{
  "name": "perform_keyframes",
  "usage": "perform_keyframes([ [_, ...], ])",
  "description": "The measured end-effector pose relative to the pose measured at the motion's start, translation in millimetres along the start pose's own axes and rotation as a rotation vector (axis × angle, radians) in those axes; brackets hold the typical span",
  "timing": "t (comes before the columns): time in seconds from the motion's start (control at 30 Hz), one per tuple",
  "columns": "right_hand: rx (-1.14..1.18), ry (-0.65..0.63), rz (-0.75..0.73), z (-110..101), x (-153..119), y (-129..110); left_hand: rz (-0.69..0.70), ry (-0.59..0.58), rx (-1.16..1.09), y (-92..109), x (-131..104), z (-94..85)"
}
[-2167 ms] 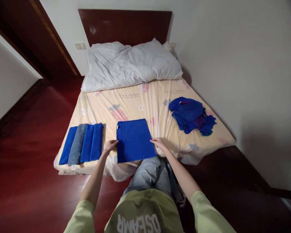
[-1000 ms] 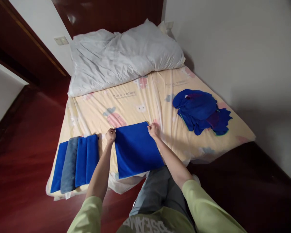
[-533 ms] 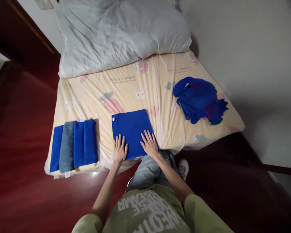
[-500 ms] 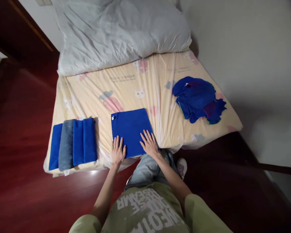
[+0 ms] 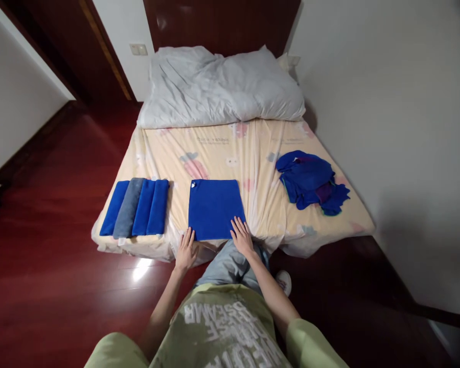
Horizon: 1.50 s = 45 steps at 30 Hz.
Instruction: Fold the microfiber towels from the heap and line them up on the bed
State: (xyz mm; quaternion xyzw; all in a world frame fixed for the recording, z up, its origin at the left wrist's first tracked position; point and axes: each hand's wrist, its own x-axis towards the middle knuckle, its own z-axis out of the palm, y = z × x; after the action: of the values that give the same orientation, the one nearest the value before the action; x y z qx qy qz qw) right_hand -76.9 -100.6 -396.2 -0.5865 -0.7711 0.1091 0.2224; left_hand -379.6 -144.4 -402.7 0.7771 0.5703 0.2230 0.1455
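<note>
A blue cloth [image 5: 215,207] lies flat and nearly square at the bed's front edge, with a small white tag at its far left corner. My left hand [image 5: 186,250] touches its near left corner, fingers stretched out. On the near right corner rests my right hand [image 5: 241,236], fingers spread flat. To the left, several folded towels lie side by side: a grey towel [image 5: 129,208] sits among blue towels [image 5: 157,207]. A crumpled heap of blue cloths [image 5: 308,179] with purple patches lies to the right.
The bed [image 5: 260,163] has a pale yellow printed sheet under a thin clear cover. A bunched white quilt [image 5: 222,92] lies at its head, before a dark headboard [image 5: 222,25]. A wall [image 5: 406,128] runs along the right; dark red floor [image 5: 53,230] is on the left.
The view has tilted up, showing the headboard and more of the room. My hands have shifted slightly toward the cloth's near corners; the cloth stays flat.
</note>
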Motion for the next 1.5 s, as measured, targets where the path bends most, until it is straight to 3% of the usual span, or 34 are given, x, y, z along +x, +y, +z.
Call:
perform_keyframes([
  [0.2,0.027,0.103,0.059,-2,-64,2,-0.100,0.054,-0.141,21,-49,4.6],
  [0.27,0.039,0.126,0.066,-2,-86,1,-0.116,-0.057,-0.211,27,-62,6.2],
  [0.4,0.084,0.131,0.075,-6,-121,-6,-0.043,-0.443,-0.445,34,-76,7.3],
  [0.47,0.113,0.133,0.094,-10,-126,-8,-0.081,-0.489,-0.482,33,-76,6.1],
  [0.63,0.235,0.199,0.172,-19,-102,0,-0.278,-0.302,-0.480,21,-59,0.0],
  [0.77,0.298,0.298,0.292,-18,-78,15,-0.453,-0.016,-0.612,3,-38,-3.0],
  [0.83,0.294,0.308,0.348,-15,-72,20,-0.504,0.063,-0.663,-6,-29,-2.2],
  [1.03,0.273,0.296,0.508,-6,-59,24,-0.509,0.019,-0.866,-16,-12,2.9],
  [1.23,0.524,0.279,0.489,-9,-53,33,-0.435,0.057,-0.940,-13,-1,2.4],
  [1.33,0.588,0.304,0.472,-9,-51,35,-0.402,0.088,-0.908,-18,5,0.0],
  [1.5,0.571,0.376,0.486,-9,-37,34,-0.330,0.030,-0.701,-30,23,-10.3],
])
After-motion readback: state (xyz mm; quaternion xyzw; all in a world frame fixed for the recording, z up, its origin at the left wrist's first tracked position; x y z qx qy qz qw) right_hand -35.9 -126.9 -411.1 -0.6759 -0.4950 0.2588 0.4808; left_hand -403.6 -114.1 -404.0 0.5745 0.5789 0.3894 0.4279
